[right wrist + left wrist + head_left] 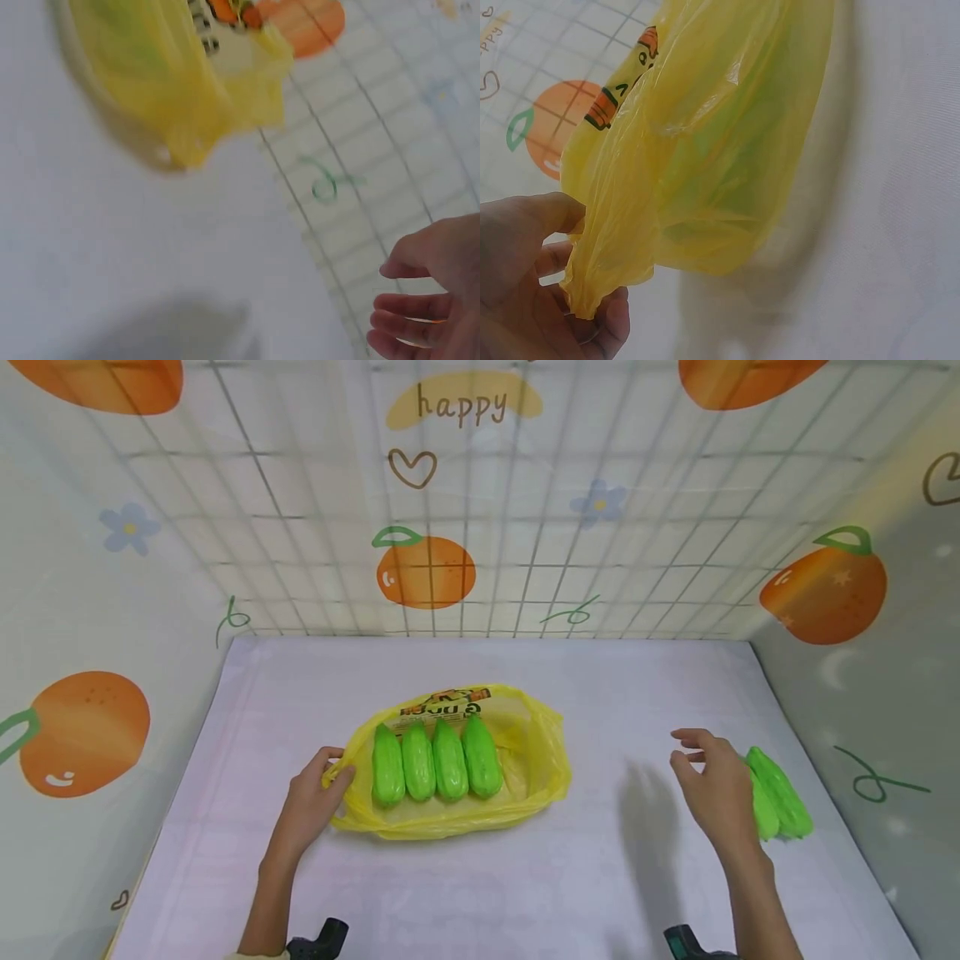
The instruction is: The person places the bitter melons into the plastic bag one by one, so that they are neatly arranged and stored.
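The left hand (313, 793) pinches the left end of a yellow bag (536, 764), stretched left-to-right on the desk (570, 885); inside, four green vegetables (418, 764) point their narrow tips far. The right hand (716, 789), empty, loosely bent, hangs by a green pair (784, 797) at right.

Soft shadows (649, 827) fall across the bright tabletop (585, 885); the right-wrist view is blurred.

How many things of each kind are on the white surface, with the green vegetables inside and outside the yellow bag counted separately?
Yellow bag: 1
Green vegetables inside: 4
Green vegetables outside, one partly hidden by the right hand: 2 visible
Total: 7 visible
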Action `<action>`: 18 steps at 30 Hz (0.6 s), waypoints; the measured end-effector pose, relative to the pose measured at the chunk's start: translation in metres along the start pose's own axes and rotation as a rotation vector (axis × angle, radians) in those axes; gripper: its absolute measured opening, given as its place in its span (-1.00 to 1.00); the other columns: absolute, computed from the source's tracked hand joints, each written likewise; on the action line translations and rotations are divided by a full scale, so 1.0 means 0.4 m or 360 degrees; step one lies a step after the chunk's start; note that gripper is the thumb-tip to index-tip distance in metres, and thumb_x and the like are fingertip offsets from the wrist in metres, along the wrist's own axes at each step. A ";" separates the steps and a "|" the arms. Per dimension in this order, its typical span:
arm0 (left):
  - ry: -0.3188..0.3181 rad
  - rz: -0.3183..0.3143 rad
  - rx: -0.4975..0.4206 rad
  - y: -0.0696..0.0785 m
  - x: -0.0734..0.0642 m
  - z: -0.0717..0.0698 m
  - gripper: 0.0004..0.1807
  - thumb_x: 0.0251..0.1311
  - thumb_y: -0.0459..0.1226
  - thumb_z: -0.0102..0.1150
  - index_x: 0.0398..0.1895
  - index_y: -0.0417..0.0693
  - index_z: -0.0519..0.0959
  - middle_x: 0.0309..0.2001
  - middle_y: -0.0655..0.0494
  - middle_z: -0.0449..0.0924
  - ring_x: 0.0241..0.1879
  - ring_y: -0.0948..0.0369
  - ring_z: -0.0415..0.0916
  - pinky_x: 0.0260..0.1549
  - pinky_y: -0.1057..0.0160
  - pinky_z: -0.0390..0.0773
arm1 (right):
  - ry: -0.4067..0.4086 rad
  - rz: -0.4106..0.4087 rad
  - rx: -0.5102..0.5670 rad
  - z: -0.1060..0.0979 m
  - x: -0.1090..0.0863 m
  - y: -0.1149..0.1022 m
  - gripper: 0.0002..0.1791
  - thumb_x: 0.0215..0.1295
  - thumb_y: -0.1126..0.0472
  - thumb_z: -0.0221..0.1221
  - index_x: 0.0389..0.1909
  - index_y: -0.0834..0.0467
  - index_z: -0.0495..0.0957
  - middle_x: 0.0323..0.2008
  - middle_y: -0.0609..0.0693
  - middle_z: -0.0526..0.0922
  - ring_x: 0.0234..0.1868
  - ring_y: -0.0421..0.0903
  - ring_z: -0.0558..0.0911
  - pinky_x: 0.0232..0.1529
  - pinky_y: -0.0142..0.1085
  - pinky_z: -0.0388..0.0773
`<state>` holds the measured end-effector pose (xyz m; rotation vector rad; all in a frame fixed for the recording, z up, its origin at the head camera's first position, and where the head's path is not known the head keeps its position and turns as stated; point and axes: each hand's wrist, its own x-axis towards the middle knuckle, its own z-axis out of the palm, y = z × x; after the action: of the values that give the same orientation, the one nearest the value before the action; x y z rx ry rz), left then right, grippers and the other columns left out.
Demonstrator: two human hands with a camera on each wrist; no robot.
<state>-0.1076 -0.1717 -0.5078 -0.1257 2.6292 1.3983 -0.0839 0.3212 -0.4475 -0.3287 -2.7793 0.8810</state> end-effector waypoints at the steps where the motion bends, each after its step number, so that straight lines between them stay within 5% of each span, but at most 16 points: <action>1: -0.0001 0.0001 -0.0003 0.000 0.000 0.000 -0.62 0.43 -0.05 0.06 0.20 0.00 0.46 0.09 -0.09 0.60 -0.19 0.08 0.52 -0.14 0.07 0.49 | 0.0002 0.0038 -0.0033 -0.009 0.000 0.017 -0.62 0.41 0.26 0.04 0.19 0.29 0.49 0.03 0.32 0.53 0.00 0.26 0.54 -0.28 -0.06 0.42; 9: 0.0006 0.0000 0.0013 -0.004 0.002 0.000 -0.61 0.43 -0.04 0.05 0.20 -0.01 0.46 0.06 -0.08 0.61 -0.22 0.09 0.51 -0.20 0.13 0.49 | 0.0061 0.0249 -0.0265 -0.050 0.008 0.115 -0.55 0.36 0.32 0.06 0.23 0.38 0.42 0.09 0.48 0.42 0.04 0.42 0.43 -0.10 0.29 0.36; 18: 0.0003 0.0021 -0.0003 -0.002 0.003 0.000 -0.62 0.44 -0.04 0.05 0.19 0.00 0.46 0.01 -0.06 0.63 -0.26 0.12 0.50 -0.22 0.16 0.48 | 0.0064 0.0476 -0.0329 -0.060 0.015 0.173 -0.46 0.36 0.30 0.07 0.33 0.39 0.32 0.15 0.55 0.31 0.03 0.43 0.34 -0.14 0.26 0.31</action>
<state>-0.1088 -0.1720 -0.5086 -0.1101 2.6351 1.4061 -0.0732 0.3909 -0.4679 -0.8041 -2.8325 0.6340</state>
